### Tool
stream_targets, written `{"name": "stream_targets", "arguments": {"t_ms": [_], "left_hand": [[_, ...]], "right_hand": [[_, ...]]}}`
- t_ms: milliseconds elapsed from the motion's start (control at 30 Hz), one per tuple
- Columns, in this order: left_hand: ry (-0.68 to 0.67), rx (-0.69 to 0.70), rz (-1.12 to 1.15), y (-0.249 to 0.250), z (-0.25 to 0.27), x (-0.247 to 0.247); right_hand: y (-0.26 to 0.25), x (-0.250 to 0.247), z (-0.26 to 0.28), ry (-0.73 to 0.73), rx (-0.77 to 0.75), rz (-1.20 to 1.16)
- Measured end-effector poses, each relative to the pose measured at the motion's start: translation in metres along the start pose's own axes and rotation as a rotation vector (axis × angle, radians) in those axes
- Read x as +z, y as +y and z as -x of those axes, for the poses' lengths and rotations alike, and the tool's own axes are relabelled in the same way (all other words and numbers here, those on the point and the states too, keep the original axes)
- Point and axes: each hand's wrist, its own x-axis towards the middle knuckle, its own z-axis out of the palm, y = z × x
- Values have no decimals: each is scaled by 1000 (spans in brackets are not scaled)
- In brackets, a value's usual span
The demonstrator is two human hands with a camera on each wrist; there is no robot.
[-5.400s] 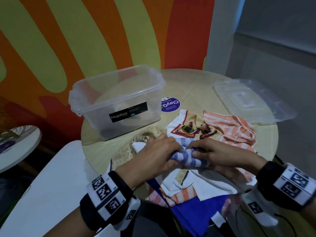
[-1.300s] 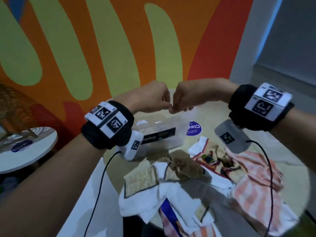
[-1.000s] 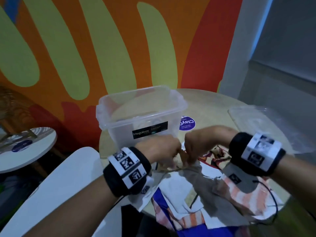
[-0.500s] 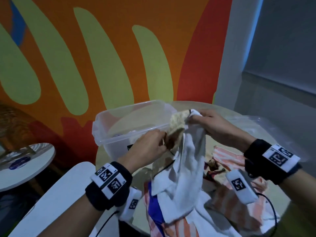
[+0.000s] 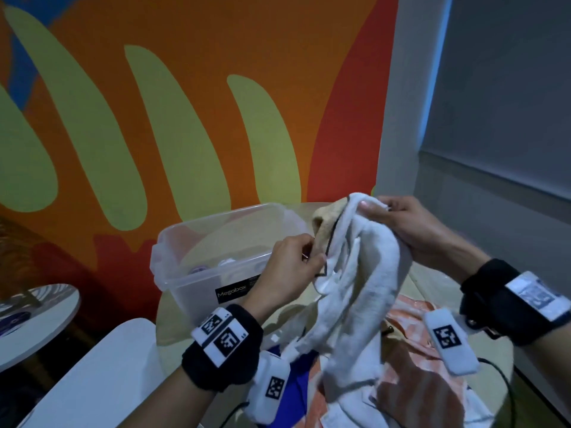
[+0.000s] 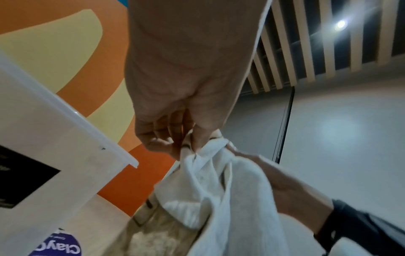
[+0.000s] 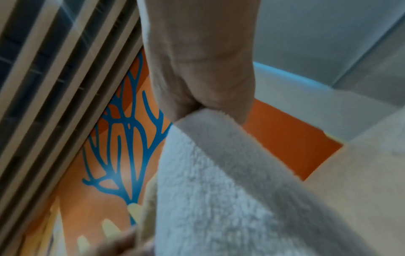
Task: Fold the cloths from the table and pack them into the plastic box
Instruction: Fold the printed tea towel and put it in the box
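A white towel held up beside the plastic box

The white towel (image 5: 364, 273) is raised just right of the plastic box (image 5: 197, 273), its lower end draped on the cloth pile (image 5: 411, 381) in front of the box. Its edge is pinched by the left hand (image 5: 293, 267); its top is gripped by the curled fingers of the right hand (image 5: 411, 230).

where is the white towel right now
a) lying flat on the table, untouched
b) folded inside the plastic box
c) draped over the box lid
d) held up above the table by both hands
d: the left hand and the right hand both pinch the white towel, which hangs above the cloth pile beside the plastic box.
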Motion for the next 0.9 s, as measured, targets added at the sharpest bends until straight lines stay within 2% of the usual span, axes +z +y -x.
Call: {"name": "stream_targets", "arguments": {"t_ms": [67, 133, 167, 233, 300, 333, 433, 500, 567, 633, 733, 833, 900], "left_hand": [[21, 3, 43, 4, -7, -4], [27, 49, 48, 13, -15, -10], [13, 71, 52, 18, -20, -11], [-10, 105, 71, 30, -28, -9], [-10, 136, 89, 40, -35, -6], [-12, 138, 112, 45, -36, -6], [-113, 56, 209, 45, -30, -9], [-196, 60, 203, 36, -24, -10], [-158, 61, 214, 31, -22, -11], [-79, 10, 261, 32, -27, -12], [-47, -58, 445, 44, -37, -11], [-51, -56, 475, 55, -47, -1], [-62, -47, 460, 58, -49, 8]], "right_hand": [[1, -19, -4, 101, -44, 169], [4, -30, -4, 171, -103, 486], [6, -29, -2, 138, -123, 592], [6, -17, 7, -64, -183, 686], [9, -1, 12, -224, -260, 665], [12, 3, 12, -223, -271, 645], [4, -1, 11, -109, -201, 544], [-1, -11, 11, -2, -190, 435], [-6, -20, 11, 41, -192, 425], [-11, -22, 10, -24, -167, 573], [-13, -27, 9, -114, -154, 750], [-12, -23, 16, -212, -114, 585], [-11, -10, 22, -218, -133, 465]]}}
